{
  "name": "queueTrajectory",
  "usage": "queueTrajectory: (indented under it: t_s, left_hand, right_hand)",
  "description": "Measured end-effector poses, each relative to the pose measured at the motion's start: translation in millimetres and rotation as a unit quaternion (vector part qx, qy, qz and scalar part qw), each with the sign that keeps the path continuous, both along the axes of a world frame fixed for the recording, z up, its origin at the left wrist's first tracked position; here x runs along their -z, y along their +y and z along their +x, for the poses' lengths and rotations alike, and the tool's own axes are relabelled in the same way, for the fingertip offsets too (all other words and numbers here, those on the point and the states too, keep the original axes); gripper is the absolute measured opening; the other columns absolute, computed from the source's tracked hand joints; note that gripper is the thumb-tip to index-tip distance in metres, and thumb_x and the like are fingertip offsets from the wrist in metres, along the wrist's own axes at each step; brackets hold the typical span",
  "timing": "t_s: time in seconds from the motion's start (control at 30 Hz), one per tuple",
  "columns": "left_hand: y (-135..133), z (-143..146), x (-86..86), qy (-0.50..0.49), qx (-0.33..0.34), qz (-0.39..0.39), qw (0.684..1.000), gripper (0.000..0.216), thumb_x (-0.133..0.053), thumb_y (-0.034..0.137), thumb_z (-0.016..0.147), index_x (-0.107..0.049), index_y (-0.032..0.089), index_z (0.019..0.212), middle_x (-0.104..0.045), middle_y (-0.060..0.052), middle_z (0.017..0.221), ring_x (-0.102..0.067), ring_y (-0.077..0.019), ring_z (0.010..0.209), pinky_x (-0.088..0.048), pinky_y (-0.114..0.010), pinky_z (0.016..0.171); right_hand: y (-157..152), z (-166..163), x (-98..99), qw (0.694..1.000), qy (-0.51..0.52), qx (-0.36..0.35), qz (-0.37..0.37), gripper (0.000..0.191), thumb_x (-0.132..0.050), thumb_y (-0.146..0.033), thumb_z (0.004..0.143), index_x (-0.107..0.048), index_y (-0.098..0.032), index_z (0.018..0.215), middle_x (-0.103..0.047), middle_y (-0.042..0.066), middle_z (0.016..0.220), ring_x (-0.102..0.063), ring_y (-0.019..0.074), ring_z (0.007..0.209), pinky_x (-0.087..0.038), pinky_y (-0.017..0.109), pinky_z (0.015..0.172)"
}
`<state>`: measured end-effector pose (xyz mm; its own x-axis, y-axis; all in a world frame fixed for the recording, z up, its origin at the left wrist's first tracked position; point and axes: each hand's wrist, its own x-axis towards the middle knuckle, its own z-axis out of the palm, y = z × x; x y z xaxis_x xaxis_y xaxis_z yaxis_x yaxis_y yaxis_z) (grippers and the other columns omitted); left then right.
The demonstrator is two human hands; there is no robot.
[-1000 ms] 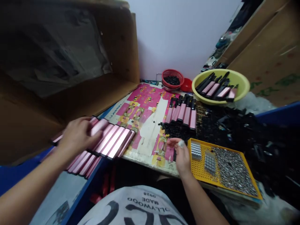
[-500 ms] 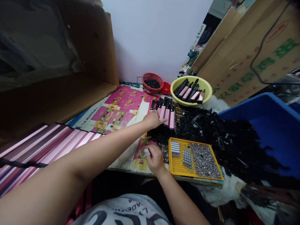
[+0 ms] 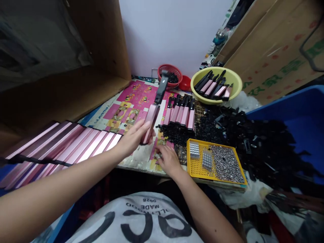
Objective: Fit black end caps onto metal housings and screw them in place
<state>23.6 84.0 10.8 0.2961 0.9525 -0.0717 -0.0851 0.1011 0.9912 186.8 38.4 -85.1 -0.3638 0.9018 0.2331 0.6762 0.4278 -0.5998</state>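
My left hand [image 3: 133, 136] grips a long pink bar with a black end piece [image 3: 154, 109], held tilted up above the pink printed sheet [image 3: 138, 99]. My right hand [image 3: 168, 160] rests palm down on the table edge, fingers curled over small parts I cannot make out, just left of the yellow tray [image 3: 217, 163] of small metal bits. A row of pink bars with black ends [image 3: 181, 113] lies behind, beside a heap of black plastic parts [image 3: 233, 130].
Bare pink bars [image 3: 63, 145] lie stacked at the left under a big cardboard box [image 3: 63, 67]. A yellow bowl [image 3: 216, 87] holds finished bars, a red basket [image 3: 170, 76] holds black bits. A blue bin [image 3: 296, 118] sits right.
My left hand left the stack of bare bars, reached to the row of bars with black ends, and now lifts one toward me. The right hand stayed by the yellow tray.
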Motion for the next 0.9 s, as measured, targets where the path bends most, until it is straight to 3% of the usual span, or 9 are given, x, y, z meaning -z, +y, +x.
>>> queueTrajectory:
  t_s: [0.2,0.33,0.47,0.57,0.67,0.73,0.8,0.87,0.9]
  left_hand:
    - [-57,-31,26.5,-0.085,-0.03,-0.206,0.974,0.03,-0.055,0.04,0.081,-0.054,0.015,0.098,-0.059,-0.003,0.08,-0.048,-0.0081,0.05,-0.038,-0.019,0.04]
    - [-72,-30,36.7,-0.178,-0.003,-0.312,0.933,0.027,-0.052,0.037,0.083,-0.058,0.012,0.092,-0.055,-0.003,0.075,-0.04,-0.0041,0.043,-0.032,-0.016,0.035]
    - [-76,-31,40.5,-0.237,0.021,-0.355,0.904,0.027,-0.051,0.038,0.084,-0.058,0.013,0.087,-0.054,-0.002,0.075,-0.037,-0.0022,0.042,-0.031,-0.014,0.035]
    - [-76,-31,42.1,-0.251,0.026,-0.362,0.897,0.027,-0.05,0.038,0.085,-0.058,0.012,0.085,-0.053,-0.002,0.074,-0.037,-0.0019,0.042,-0.031,-0.014,0.036]
    - [-77,-30,42.4,-0.259,0.031,-0.368,0.893,0.03,-0.048,0.039,0.086,-0.059,0.012,0.083,-0.053,-0.002,0.073,-0.037,-0.0019,0.043,-0.03,-0.014,0.037]
    - [-79,-26,41.6,-0.254,0.039,-0.368,0.894,0.033,-0.046,0.041,0.087,-0.059,0.011,0.082,-0.054,-0.002,0.07,-0.037,-0.0022,0.042,-0.029,-0.015,0.037]
    - [-81,-20,40.4,-0.235,0.043,-0.362,0.901,0.036,-0.045,0.043,0.087,-0.059,0.011,0.081,-0.054,-0.002,0.064,-0.036,-0.0031,0.04,-0.029,-0.016,0.037]
    - [-83,-14,39.6,-0.209,0.038,-0.342,0.915,0.036,-0.046,0.044,0.086,-0.059,0.011,0.079,-0.053,-0.002,0.059,-0.038,-0.0049,0.04,-0.031,-0.017,0.037]
    - [-84,-11,39.6,-0.196,0.035,-0.325,0.925,0.034,-0.047,0.043,0.086,-0.058,0.011,0.08,-0.053,-0.002,0.057,-0.04,-0.006,0.041,-0.032,-0.018,0.038]
  right_hand:
    - [9,-9,-15.6,0.989,-0.122,-0.079,-0.018,0.038,-0.05,-0.007,0.069,-0.053,-0.013,0.106,-0.062,0.012,0.098,-0.054,0.0236,0.094,-0.04,0.036,0.086]
    - [12,-11,-17.9,0.985,-0.142,-0.091,-0.03,0.034,-0.053,-0.01,0.068,-0.053,-0.013,0.102,-0.061,0.011,0.094,-0.055,0.0231,0.092,-0.041,0.035,0.084]
    - [9,-9,-13.9,0.987,-0.137,-0.085,-0.025,0.033,-0.053,-0.009,0.066,-0.053,-0.013,0.099,-0.06,0.012,0.097,-0.054,0.0232,0.095,-0.041,0.035,0.087]
    - [5,-5,-10.5,0.993,-0.085,-0.076,-0.029,0.036,-0.055,-0.008,0.063,-0.053,-0.013,0.099,-0.06,0.011,0.095,-0.054,0.024,0.093,-0.042,0.037,0.086]
    - [7,-2,-12.9,0.991,0.102,-0.026,-0.087,0.037,-0.055,-0.01,0.064,-0.052,-0.017,0.1,-0.058,0.004,0.081,-0.055,0.0179,0.075,-0.046,0.032,0.071]
    - [10,-4,-19.5,0.946,0.297,0.036,-0.125,0.032,-0.055,-0.014,0.068,-0.051,-0.02,0.099,-0.055,0.0,0.076,-0.053,0.0134,0.068,-0.046,0.026,0.063]
    - [14,-9,-29.0,0.869,0.466,0.096,-0.137,0.026,-0.057,-0.018,0.07,-0.05,-0.021,0.095,-0.054,-0.001,0.077,-0.053,0.0112,0.069,-0.046,0.024,0.064]
    - [17,-15,-38.0,0.814,0.551,0.13,-0.128,0.025,-0.06,-0.021,0.07,-0.049,-0.02,0.092,-0.054,-0.001,0.078,-0.054,0.0104,0.071,-0.046,0.023,0.067]
    - [18,-18,-41.4,0.804,0.567,0.137,-0.119,0.025,-0.062,-0.021,0.069,-0.05,-0.02,0.091,-0.054,-0.001,0.078,-0.053,0.0101,0.071,-0.046,0.023,0.069]
